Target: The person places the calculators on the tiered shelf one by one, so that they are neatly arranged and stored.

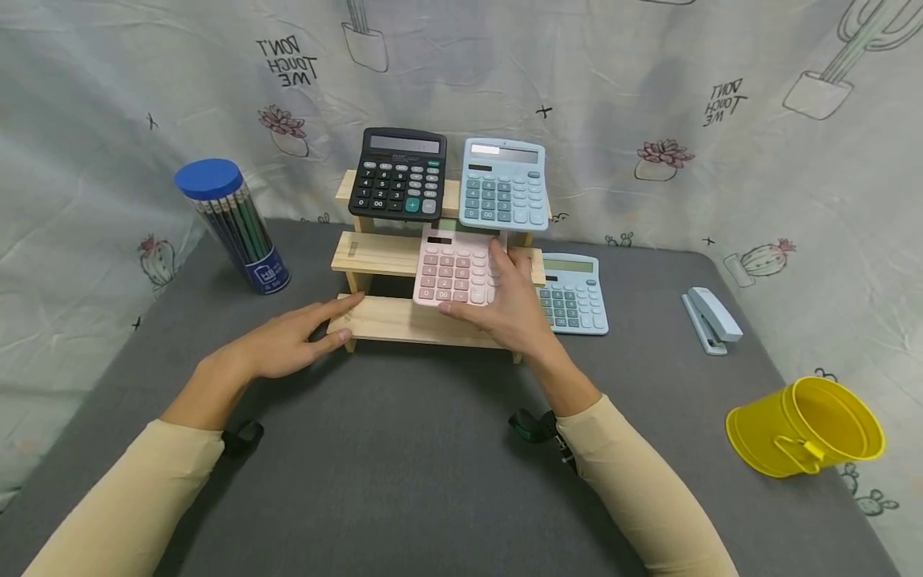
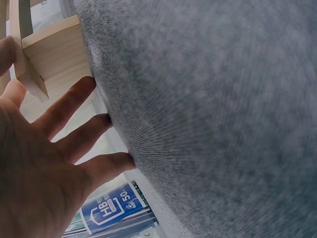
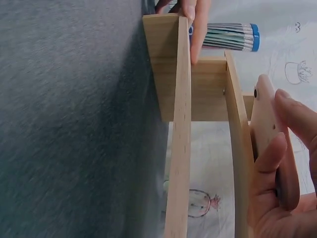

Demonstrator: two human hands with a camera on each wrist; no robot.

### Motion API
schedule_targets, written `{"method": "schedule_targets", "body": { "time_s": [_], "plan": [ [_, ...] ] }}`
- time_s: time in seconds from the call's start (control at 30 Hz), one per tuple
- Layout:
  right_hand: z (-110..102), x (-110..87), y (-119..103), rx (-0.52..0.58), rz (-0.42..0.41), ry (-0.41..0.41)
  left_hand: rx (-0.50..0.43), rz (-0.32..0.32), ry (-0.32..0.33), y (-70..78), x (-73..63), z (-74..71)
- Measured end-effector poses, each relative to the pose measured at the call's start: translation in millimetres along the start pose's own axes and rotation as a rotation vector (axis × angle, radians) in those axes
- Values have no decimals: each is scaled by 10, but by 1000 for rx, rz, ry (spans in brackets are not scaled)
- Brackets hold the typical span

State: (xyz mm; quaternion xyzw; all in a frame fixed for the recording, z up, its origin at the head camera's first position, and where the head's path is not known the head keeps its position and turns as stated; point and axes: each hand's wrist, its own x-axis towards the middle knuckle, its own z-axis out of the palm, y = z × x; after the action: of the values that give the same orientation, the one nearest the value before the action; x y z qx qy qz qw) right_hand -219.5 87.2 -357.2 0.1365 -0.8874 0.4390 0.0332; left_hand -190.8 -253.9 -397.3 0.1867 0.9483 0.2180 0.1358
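Steadying the wooden rack (image 1: pixel 411 320) looks like the job of the left hand (image 1: pixel 292 340), at eight o'clock from the rack's middle. Its fingers are spread apart, with index finger and thumb resting at the near end of the bottom board; light downward pressure there should guard against sliding. The right hand (image 1: pixel 508 312) has thumb and fingers clamped on the pink calculator (image 1: pixel 454 272), which lies in front of the middle board (image 1: pixel 378 254), overlapping its face and jutting toward six o'clock past its front edge. Whether the calculator's underside touches the wood I can't say for sure, since the fingers in the right wrist view hide the gap.

Setting it down well would mean bringing the lower edge square to the board, then slipping out the fingers behind it before the thumb lets go. Space is tight toward twelve: the black calculator (image 1: pixel 398 174) at eleven and the pale blue calculator (image 1: pixel 503 186) at one sit on the top tier, so a low, level approach seems safer than lifting. A careless wrist could also brush the second blue calculator (image 1: pixel 573 296), just beside the rack at about three to four o'clock.
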Motion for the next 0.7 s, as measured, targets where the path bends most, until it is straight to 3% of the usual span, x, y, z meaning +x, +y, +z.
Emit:
{"method": "schedule_targets", "body": {
  "time_s": [0.23,0.5,0.7],
  "plan": [
    [170,63,-136,-35,7,-20,-8,10,6,-9,0,56],
    [377,190,-298,1,-32,-12,-1,20,23,-14,-11,5],
    [465,257,-401,-97,1,-2,-5,33,27,-10,-14,10]
  ]
}}
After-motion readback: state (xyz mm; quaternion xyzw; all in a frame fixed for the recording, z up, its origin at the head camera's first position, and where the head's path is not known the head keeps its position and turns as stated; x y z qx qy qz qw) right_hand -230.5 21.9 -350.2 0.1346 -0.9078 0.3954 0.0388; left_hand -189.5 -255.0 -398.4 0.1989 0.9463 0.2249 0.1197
